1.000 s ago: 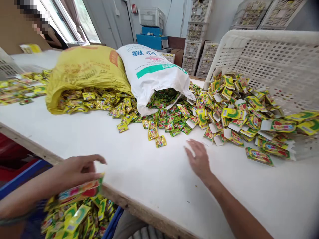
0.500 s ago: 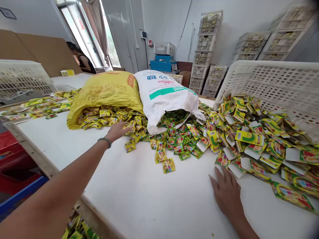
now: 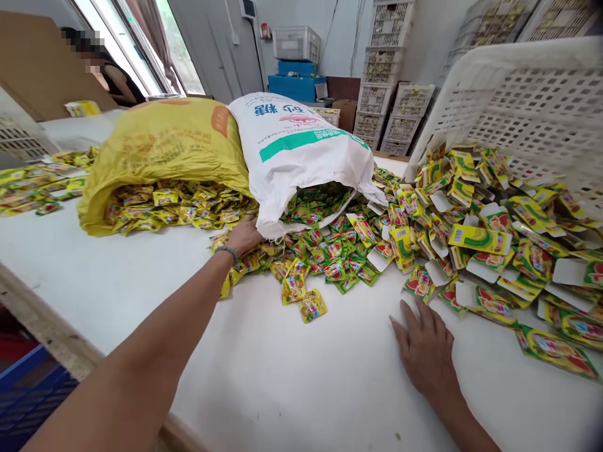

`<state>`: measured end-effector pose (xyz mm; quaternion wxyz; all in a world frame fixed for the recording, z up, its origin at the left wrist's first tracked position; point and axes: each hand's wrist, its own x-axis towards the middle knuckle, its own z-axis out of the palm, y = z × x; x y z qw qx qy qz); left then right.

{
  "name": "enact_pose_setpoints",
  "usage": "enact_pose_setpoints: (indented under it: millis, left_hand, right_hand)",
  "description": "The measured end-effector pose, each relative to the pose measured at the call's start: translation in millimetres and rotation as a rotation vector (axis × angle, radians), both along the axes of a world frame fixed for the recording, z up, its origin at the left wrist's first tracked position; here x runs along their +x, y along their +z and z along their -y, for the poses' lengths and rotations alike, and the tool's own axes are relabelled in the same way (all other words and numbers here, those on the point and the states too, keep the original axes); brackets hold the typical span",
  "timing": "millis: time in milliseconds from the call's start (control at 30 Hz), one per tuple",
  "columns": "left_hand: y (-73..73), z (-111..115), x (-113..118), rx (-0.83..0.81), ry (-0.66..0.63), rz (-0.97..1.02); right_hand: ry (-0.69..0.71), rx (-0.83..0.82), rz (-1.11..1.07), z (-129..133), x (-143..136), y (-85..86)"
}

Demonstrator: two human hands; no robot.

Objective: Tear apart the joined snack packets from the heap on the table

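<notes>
You're in a small packing workshop: stacked mesh crates (image 3: 379,81) by the wall, open bulk sacks (image 3: 164,141) and heaped printed cartons (image 3: 490,238) on a long counter (image 3: 339,370).

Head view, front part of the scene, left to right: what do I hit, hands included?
Blue crate → left hand → frontmost yellow sachet → right hand → frontmost flat carton.
</notes>
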<state>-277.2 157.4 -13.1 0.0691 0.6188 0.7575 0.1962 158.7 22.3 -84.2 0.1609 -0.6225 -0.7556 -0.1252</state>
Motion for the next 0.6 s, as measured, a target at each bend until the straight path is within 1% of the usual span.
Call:
enact_pose_setpoints:
  millis: [67, 167, 233, 300, 367, 433, 500, 533, 567, 600]
  left_hand:
    - [-3.4, 20, 23, -0.042, -0.038, -0.02]
    - [-11.3, 45, 65, -0.061, -0.057, -0.045]
    - [-15.1, 56, 91, -0.049, -0.077, -0.049]
    - [-14.4, 63, 110, -0.01, -0.093, -0.042]
    - [-7.5, 70, 123, 0.054, -0.069, -0.05]
    - [5.3, 82, 131, 0.153, -0.008, -0.076]
    - [20.2, 102, 140, 0.259, 0.068, -0.107]
    - [26.7, 115, 146, 0.278, 0.097, -0.117]
    - [31.4, 130, 154, 0.239, 0.106, -0.117]
    - [33.9, 144, 162, 0.131, 0.084, -0.106]
  right_hand:
    - [0.003, 0.0, -0.018, 0, -1, 1.8]
    - [0.009, -0.019, -0.041, 2, -2, 5.7]
    - [0.051, -0.023, -0.074, 2, -2, 7.9]
    - [0.117, -0.008, -0.157, 3, -3, 9.3]
    - [0.157, 0.019, -0.303, 3, -5, 10.7]
    - [0.182, 0.033, -0.47, 3, -9, 13.8]
    - [0.238, -0.007, -0.623, 2, -17, 19.2]
    - [0.275, -0.047, -0.683, 1, -22, 22.6]
    - [0.308, -0.092, -0.729, 1, -27, 26.2]
    - [0.327, -0.138, -0.757, 0, -34, 30.0]
